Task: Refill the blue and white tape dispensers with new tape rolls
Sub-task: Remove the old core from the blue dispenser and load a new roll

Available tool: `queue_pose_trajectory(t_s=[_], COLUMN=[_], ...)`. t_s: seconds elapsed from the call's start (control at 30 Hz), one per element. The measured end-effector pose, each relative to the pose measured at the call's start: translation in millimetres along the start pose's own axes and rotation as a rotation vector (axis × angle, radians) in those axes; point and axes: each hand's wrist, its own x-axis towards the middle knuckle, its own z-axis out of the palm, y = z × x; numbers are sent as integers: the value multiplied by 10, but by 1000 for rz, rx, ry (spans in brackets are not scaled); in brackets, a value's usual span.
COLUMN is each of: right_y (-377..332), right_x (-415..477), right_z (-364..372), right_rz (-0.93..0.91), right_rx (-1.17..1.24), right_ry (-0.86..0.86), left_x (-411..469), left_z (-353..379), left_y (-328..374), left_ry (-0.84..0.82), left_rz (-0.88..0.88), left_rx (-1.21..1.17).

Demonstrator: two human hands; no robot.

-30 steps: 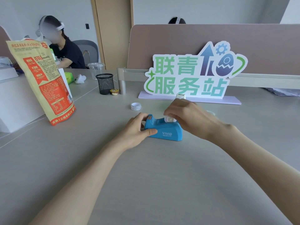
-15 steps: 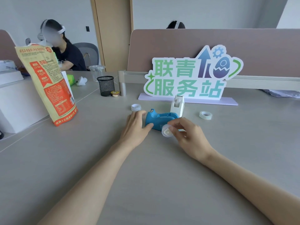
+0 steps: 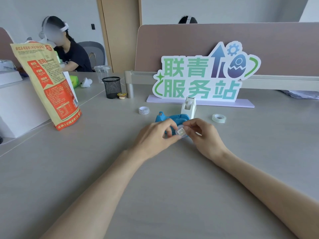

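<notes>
Both hands, left [image 3: 155, 135] and right [image 3: 202, 133], pinch the small roll [image 3: 180, 131] between our fingertips, just before the blue dispenser [image 3: 174, 118], mid-counter [image 3: 172, 169].

On the counter [image 3: 172, 178], both hands met near the middle: the left hand [image 3: 153, 137] and the right hand [image 3: 202, 135] closed together on a small spool [image 3: 180, 131] between their fingertips. Directly behind them lay one tape dispenser [image 3: 170, 118], partly hidden by the fingers. A second dispenser [image 3: 189, 107] stood upright just behind it, to its right. A tape roll [image 3: 219, 118] lay right of both; another roll [image 3: 144, 110] lay to the left. The standing sign [image 3: 203, 78] rose behind them all, against the partition [image 3: 224, 44]. Far left stood a pouch [image 3: 46, 83]; a mesh cup [image 3: 111, 87] sat between pouch and sign.
</notes>
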Motion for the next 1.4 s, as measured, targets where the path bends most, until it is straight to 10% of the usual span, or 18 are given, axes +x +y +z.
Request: queue_pose_trajectory(t_s=[0.8, 1.4], right_y=[-36, -46], right_x=[21, -82], right_z=[-70, 52], right_rz=[279, -65], right_rx=[483, -233], right_ry=[-77, -85], left_x=[-8, 33], left_z=[-29, -230], left_y=[0, -310], left_ry=[26, -285], left_rz=[68, -160], left_rx=[50, -68])
